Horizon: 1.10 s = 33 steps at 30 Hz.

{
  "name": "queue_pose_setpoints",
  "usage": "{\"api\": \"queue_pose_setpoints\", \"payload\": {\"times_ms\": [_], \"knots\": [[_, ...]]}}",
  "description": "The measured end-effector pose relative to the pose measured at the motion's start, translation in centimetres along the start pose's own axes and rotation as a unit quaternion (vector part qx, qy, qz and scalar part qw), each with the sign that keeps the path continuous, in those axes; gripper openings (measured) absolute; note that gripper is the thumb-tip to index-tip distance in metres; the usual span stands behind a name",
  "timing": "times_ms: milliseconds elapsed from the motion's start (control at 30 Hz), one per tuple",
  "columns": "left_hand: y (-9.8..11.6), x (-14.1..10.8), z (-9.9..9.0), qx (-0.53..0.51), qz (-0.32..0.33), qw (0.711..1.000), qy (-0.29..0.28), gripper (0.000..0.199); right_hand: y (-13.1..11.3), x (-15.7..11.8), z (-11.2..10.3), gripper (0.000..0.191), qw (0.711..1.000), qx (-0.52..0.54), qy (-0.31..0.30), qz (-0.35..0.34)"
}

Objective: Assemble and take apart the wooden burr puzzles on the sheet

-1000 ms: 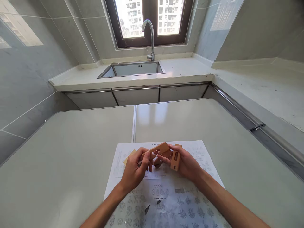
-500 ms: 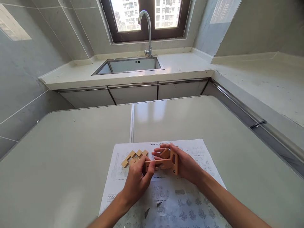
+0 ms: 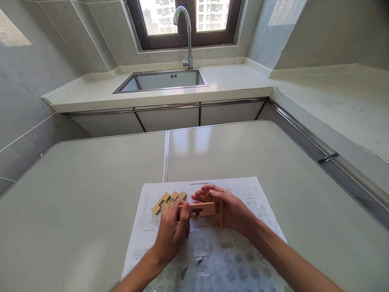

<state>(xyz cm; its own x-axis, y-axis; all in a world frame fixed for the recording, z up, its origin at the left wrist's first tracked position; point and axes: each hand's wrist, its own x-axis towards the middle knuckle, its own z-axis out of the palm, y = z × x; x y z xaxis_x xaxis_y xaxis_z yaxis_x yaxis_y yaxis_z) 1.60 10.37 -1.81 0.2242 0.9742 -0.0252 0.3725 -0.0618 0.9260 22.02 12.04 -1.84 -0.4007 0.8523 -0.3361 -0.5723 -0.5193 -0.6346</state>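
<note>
My left hand (image 3: 172,227) pinches the left end of a notched wooden puzzle piece (image 3: 207,208), which lies level between my hands. Its right end meets a flat wooden piece marked with a 2 (image 3: 218,220); whether they interlock cannot be made out. My right hand (image 3: 237,207) is wrapped round the marked piece, its fingers reaching behind. Another small brown wooden piece (image 3: 207,197) shows by those fingers. Beyond my left hand, several pale wooden pieces (image 3: 164,198) form a stepped group on a printed sheet (image 3: 209,240).
The sheet lies on a pale table (image 3: 91,211) with a seam (image 3: 165,156) running away from me. Past the table's far edge is a counter with a sink (image 3: 164,81) and a tall faucet (image 3: 189,36) under a window. Another counter (image 3: 334,97) runs along the right.
The notched piece has turned so its cut-out face shows more, and the marked piece has turned with its slot now mostly covered. My right fingers have closed in further. The view has shifted slightly.
</note>
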Motion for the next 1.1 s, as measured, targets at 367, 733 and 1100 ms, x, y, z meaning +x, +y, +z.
{"api": "queue_pose_setpoints", "payload": {"times_ms": [367,733,1100], "knots": [[1.8,0.8,-1.1,-0.285,-0.081,0.955,-0.006,0.043,-0.3,0.2,-0.8,0.029,0.999,-0.008,0.041,-0.034],[1.3,-0.1,-0.2,-0.220,-0.139,0.961,-0.093,0.055,-0.2,-0.2,-0.6,0.028,0.994,0.006,0.071,-0.078],[1.4,-0.7,0.1,-0.150,-0.089,0.984,-0.034,0.046,0.2,0.0,-0.1,0.029,0.996,-0.024,0.033,-0.074]]}}
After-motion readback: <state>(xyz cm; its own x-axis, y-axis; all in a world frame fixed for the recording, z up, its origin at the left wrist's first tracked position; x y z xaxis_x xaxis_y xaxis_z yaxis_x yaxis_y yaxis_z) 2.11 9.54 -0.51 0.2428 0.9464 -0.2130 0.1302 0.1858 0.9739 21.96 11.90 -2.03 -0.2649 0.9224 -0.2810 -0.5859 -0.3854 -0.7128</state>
